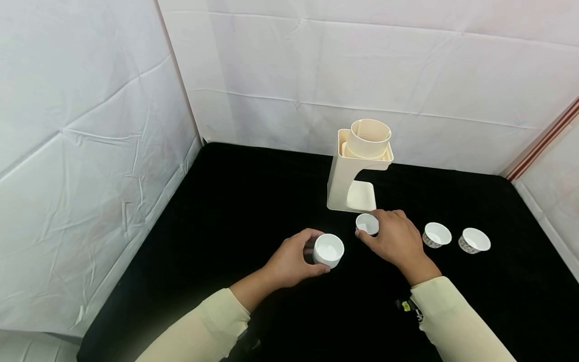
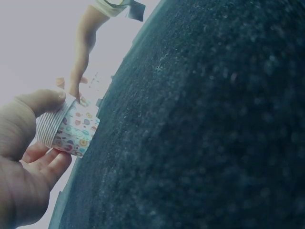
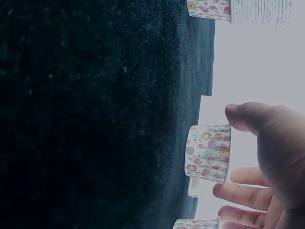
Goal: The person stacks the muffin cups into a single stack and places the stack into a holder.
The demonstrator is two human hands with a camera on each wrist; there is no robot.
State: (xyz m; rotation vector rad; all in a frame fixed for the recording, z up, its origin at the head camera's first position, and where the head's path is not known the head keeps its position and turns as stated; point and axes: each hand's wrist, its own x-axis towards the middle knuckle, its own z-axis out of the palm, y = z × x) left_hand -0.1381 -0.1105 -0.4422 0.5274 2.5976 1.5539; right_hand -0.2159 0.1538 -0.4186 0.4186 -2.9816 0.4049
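A stack of nested paper cups (image 1: 328, 257), white inside and mouth up, sits in the left hand (image 1: 288, 259), gripped between thumb and fingers. To its right, a single patterned cup (image 1: 367, 224) stands on the black cloth (image 1: 235, 216), its white interior showing. The right hand (image 1: 397, 239) spans that cup's rim; whether its fingers press on it I cannot tell. Farther right stand a third cup (image 1: 437, 235) and a fourth cup (image 1: 474, 240), upright and apart. Behind the single cup, a cream stand (image 1: 338, 187) carries an open-topped cylinder (image 1: 368, 147).
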